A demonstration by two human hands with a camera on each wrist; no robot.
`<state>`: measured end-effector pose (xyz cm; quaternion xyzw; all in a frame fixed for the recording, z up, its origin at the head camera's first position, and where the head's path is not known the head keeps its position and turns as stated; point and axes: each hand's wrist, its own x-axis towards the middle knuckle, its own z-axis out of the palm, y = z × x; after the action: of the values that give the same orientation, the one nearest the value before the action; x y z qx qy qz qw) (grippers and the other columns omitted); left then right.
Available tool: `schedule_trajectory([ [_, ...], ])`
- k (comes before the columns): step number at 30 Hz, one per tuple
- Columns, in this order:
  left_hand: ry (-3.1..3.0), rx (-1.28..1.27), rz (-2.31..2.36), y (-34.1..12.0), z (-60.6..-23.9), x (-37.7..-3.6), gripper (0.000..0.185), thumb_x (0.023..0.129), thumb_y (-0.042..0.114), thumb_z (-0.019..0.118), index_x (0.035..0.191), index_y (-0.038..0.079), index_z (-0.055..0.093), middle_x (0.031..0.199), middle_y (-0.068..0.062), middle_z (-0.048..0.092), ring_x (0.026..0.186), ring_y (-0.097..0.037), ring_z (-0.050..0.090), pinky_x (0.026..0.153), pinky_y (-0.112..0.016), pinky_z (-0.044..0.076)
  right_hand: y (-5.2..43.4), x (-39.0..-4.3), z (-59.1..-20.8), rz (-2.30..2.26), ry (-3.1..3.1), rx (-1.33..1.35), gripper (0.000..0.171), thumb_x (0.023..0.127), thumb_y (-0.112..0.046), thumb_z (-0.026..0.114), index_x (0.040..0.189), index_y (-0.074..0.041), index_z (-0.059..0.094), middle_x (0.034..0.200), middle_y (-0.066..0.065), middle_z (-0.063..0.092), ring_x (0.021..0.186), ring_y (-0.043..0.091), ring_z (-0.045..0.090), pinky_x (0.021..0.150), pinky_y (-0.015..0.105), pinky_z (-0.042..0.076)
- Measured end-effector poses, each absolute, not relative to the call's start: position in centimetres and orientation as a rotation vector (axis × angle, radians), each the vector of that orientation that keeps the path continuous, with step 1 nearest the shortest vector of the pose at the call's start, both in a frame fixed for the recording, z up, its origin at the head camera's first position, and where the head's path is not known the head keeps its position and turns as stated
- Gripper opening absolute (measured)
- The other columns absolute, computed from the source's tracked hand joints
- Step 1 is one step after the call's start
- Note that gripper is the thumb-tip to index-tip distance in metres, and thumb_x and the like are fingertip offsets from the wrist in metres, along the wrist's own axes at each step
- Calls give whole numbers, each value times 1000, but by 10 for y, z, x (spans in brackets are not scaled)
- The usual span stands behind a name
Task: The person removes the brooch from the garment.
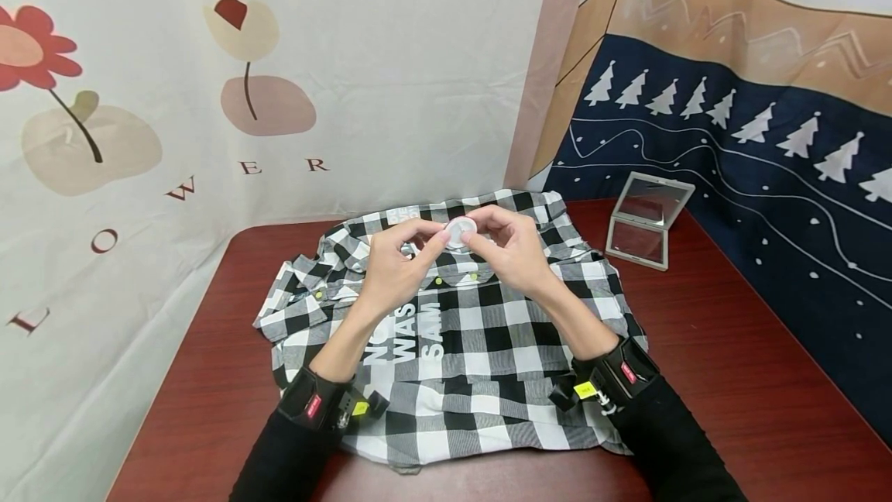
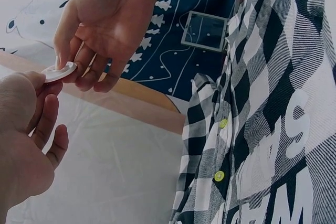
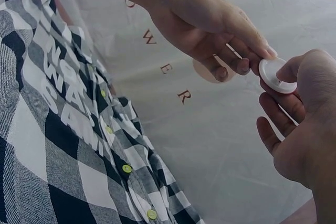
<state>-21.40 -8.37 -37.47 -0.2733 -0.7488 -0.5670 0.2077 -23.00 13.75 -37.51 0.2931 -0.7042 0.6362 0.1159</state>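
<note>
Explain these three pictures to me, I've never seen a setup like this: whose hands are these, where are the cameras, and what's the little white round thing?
No machine here: a person works with two bare hands, wearing black sleeves and a small camera strapped to each wrist. The wide picture comes from a camera on the person's head, looking down at a dark red table. The other two come from the wrist cameras, so each shows the hands from the side.

On the table lies a black-and-white checked shirt with yellow-green buttons and white lettering. Behind it to the right stands an opened folding mirror. Patterned cloths hang behind the table.

The left hand and the right hand meet above the shirt's collar, and both pinch a small white disc between their fingers. It looks like a flat round lid or case; what exactly it is I cannot tell.
</note>
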Motion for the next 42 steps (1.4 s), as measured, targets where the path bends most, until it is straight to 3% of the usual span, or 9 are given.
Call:
schedule_trajectory([
  [17, -2095, -771, -1554, -83, -374, -213, 10, 104, 8, 81, 112, 4, 87, 92, -13, 83, 76, -12, 66, 68, -23, 55, 138, -230, -375, 1842, -2089, 837, 18, 102, 0, 74, 119, 6, 80, 100, 24, 81, 84, 7, 70, 78, 19, 60],
  [20, -2092, -776, -1553, -83, -374, -214, 10, 103, 7, 82, 112, 3, 86, 93, -13, 84, 77, -12, 67, 68, -22, 55, 138, -230, -375, 1844, -2084, 843, 18, 102, 1, 74, 119, 7, 80, 100, 19, 81, 84, 8, 71, 79, 20, 60],
  [27, -2070, -784, -1556, -84, -375, -216, 10, 102, 5, 82, 111, 2, 86, 94, -15, 84, 77, -12, 67, 73, -21, 56, 138, -231, -376, 1875, -2060, 874, 20, 102, 2, 73, 121, 8, 78, 100, -8, 81, 86, 9, 71, 81, 20, 61],
  [35, -2072, -775, -1559, -84, -376, -216, 11, 102, 4, 82, 112, 0, 86, 98, -17, 85, 78, -9, 67, 75, -19, 56, 137, -231, -376, 1906, -2043, 896, 21, 102, 3, 73, 122, 9, 77, 104, -8, 81, 86, 12, 73, 79, 20, 62],
  [42, -2037, -787, -1528, -87, -375, -218, 11, 103, 3, 81, 113, 0, 86, 97, -16, 85, 82, -8, 68, 78, -23, 58, 140, -230, -373, 1947, -2054, 949, 25, 107, 0, 65, 129, 11, 73, 115, -9, 81, 102, 9, 76, 93, 22, 64],
])
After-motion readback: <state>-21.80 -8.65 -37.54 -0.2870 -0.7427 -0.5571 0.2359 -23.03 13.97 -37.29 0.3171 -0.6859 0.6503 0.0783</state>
